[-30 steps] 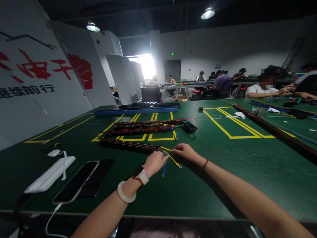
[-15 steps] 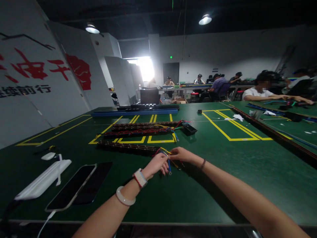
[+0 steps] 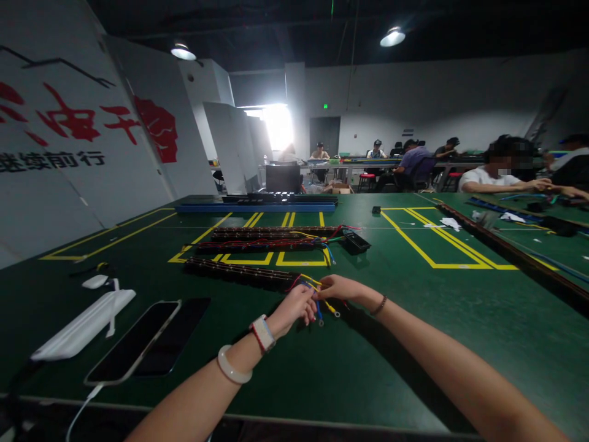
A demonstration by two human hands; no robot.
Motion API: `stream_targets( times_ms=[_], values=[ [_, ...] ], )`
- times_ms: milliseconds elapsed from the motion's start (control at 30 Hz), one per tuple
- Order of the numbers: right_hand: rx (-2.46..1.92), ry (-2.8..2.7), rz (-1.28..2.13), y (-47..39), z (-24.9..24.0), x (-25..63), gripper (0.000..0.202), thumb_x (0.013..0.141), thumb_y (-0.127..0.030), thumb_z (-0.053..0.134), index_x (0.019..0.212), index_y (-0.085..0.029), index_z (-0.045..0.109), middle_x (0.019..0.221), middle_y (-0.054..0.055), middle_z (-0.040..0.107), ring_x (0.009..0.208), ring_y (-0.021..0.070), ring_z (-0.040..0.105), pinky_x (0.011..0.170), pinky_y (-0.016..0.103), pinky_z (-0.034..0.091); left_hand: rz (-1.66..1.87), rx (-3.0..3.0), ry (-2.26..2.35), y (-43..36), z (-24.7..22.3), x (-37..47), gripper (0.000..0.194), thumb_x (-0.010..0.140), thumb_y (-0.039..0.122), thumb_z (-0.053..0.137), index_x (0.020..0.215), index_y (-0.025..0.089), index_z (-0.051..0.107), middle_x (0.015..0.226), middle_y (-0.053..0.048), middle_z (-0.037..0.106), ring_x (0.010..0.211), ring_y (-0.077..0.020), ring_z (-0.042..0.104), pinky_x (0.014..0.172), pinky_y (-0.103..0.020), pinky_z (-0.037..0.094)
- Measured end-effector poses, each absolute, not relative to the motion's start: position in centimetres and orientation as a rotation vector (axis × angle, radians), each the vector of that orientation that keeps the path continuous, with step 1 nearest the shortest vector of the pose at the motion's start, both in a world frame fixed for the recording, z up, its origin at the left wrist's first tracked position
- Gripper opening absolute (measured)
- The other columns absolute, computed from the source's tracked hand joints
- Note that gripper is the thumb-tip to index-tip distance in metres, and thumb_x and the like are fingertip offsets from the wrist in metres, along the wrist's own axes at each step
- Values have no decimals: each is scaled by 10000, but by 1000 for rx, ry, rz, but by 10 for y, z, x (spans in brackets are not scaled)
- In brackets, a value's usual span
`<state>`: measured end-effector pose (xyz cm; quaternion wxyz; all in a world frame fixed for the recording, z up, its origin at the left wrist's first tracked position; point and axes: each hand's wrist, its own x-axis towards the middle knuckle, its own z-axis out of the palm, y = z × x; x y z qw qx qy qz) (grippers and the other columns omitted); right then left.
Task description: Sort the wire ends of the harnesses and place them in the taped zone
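A long dark strip-like assembly (image 3: 243, 272) lies on the green table, with coloured wires coming out of its right end. My left hand (image 3: 299, 305) is closed on these wires near that end. Right beside it my right hand (image 3: 338, 288) pinches the same bundle, its fingertips close to the left hand's. A blue wire (image 3: 320, 314) and a yellow wire (image 3: 330, 308) hang below the fingers, each ending in a ring terminal. A thin red wire (image 3: 294, 282) bends near the strip's end. The fingers hide the middle of the bundle.
Behind lie more wired strips (image 3: 257, 244) and a black box (image 3: 356, 242). Blue rails (image 3: 257, 208) run along the back. At left are a white device (image 3: 85, 325) and a charging phone (image 3: 133, 341). A person (image 3: 499, 169) works at the far right, near a long strip (image 3: 506, 245).
The view has shifted slightly. The yellow wire's ring end now shows more plainly beside the blue one. Both hands stay on the wires.
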<state>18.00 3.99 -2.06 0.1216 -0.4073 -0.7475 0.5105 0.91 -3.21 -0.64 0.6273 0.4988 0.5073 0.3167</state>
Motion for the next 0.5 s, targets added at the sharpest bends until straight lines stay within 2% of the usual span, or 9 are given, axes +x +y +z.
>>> stream_targets(
  times_ms=[100,200,300,400,500],
  values=[
    [-1289,-2238,1218,29,-13,175,221,740,-305,622,823,-105,576,753,17,596,602,88,471,523,201,312,720,1023,1106,-33,-7,10,202,945,335,386,963,134,387,706,-32,566,539,-90,556,484,-187,394],
    [-1347,-2326,898,16,-1,169,135,764,-229,577,826,-112,602,790,42,630,623,103,509,523,206,305,745,912,1069,-30,-13,10,201,956,326,365,998,132,393,691,-26,551,548,-99,561,495,-192,383],
    [-1402,-2443,602,5,10,163,131,812,-226,531,804,-137,628,787,58,651,642,126,544,569,230,309,746,867,1001,-27,-20,9,255,966,353,333,1013,119,426,709,-37,549,539,-99,546,496,-205,367],
    [-1412,-2583,314,-2,11,157,178,851,-215,489,771,-160,639,805,65,663,739,168,584,695,277,327,754,901,952,-25,-26,9,262,967,336,324,939,110,453,726,-42,547,546,-90,518,509,-213,349],
    [-1402,-2643,165,-6,7,153,177,867,-205,476,843,-169,648,882,73,667,825,198,596,757,308,327,789,914,936,-24,-29,8,232,939,319,386,849,116,456,688,-20,522,547,-85,490,517,-214,331]
  ],
)
